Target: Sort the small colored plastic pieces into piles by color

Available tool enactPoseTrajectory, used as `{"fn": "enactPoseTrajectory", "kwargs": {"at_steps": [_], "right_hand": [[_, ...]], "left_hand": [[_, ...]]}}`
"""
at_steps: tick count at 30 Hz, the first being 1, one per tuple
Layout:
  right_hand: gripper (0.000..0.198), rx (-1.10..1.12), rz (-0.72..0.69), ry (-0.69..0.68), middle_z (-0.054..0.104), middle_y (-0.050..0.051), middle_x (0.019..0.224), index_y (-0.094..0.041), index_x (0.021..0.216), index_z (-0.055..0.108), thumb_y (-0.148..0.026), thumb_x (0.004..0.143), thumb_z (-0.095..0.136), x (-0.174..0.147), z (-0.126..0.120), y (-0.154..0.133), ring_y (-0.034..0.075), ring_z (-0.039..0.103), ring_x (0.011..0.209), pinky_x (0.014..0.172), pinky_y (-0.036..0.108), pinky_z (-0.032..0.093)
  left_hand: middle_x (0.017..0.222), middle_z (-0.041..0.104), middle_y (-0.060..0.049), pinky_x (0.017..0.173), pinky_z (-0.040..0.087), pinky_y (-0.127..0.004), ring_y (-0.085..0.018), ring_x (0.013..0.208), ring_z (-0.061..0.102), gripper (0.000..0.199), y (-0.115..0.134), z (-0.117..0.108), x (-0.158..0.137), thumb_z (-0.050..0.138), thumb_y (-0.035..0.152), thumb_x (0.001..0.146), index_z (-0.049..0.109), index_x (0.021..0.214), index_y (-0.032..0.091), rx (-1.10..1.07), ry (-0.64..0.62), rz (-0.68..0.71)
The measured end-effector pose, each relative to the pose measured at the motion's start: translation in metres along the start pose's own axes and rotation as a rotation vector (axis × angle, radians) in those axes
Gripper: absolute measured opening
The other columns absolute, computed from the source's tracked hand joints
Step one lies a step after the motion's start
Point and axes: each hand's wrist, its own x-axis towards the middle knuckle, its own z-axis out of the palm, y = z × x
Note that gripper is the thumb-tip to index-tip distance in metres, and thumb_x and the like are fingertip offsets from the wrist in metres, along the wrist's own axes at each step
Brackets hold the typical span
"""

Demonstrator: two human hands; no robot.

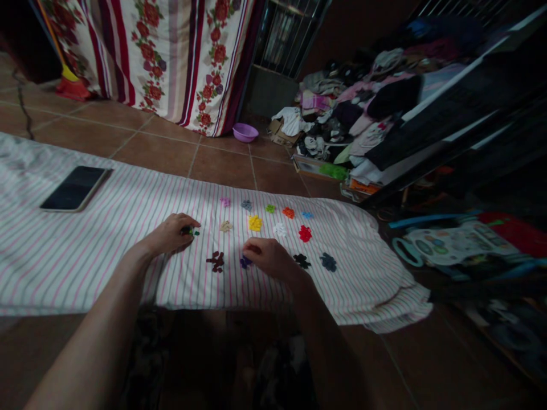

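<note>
My left hand [171, 233] rests on the striped cloth, fingers curved and apart from the thumb, around a few small green pieces [196, 232]. Any piece deeper under the palm is hidden. My right hand [269, 256] has its fingertips pinched together just above a small pile of dark purple pieces [245, 262]; what is between them is too small to make out. Left of that pile lie dark brown pieces [217, 261]. Black pieces [302, 261] and dark grey pieces [329, 262] are to the right. Yellow pieces [255, 222] sit beyond my right hand.
More piles, including beige [225, 226], white [280, 229], red [305, 233], pink [225, 201] and orange [288, 212], lie farther back on the cloth [128, 228]. A phone [76, 188] lies left. A purple basin [245, 132] and heaped clothes [342, 108] are beyond.
</note>
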Motion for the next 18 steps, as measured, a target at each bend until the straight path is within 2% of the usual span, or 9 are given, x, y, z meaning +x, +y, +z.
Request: {"fn": "enactPoseTrajectory", "kwargs": {"at_steps": [6, 13, 18], "right_hand": [[0.015, -0.011, -0.198, 0.098, 0.066, 0.002, 0.076, -0.016, 0.08, 0.067, -0.013, 0.083, 0.052, 0.025, 0.024, 0.001, 0.013, 0.059, 0.073, 0.069, 0.024, 0.04], [0.019, -0.049, -0.346, 0.16, 0.07, 0.004, 0.083, -0.017, 0.087, 0.069, -0.01, 0.086, 0.051, 0.053, 0.055, -0.013, 0.015, 0.062, 0.082, 0.076, 0.025, 0.044], [0.019, -0.132, -0.358, 0.197, 0.069, 0.006, 0.087, -0.017, 0.093, 0.071, -0.014, 0.09, 0.052, 0.065, 0.068, -0.034, 0.017, 0.06, 0.086, 0.084, 0.029, 0.043]], "left_hand": [[0.103, 0.064, -0.01, 0.079, 0.05, -0.027, -0.016, 0.084, 0.063, 0.041, 0.002, -0.008, -0.006, 0.053, 0.021, 0.072, 0.068, 0.11, 0.016, 0.004, -0.013, -0.125], [0.097, 0.066, -0.008, 0.08, 0.049, -0.027, -0.016, 0.085, 0.063, 0.04, -0.004, -0.01, -0.011, 0.049, 0.022, 0.074, 0.065, 0.11, 0.016, -0.077, -0.027, -0.153], [0.096, 0.069, -0.005, 0.079, 0.048, -0.026, -0.015, 0.084, 0.064, 0.043, -0.01, -0.008, -0.012, 0.047, 0.019, 0.071, 0.064, 0.11, 0.018, -0.165, -0.02, -0.177]]}}
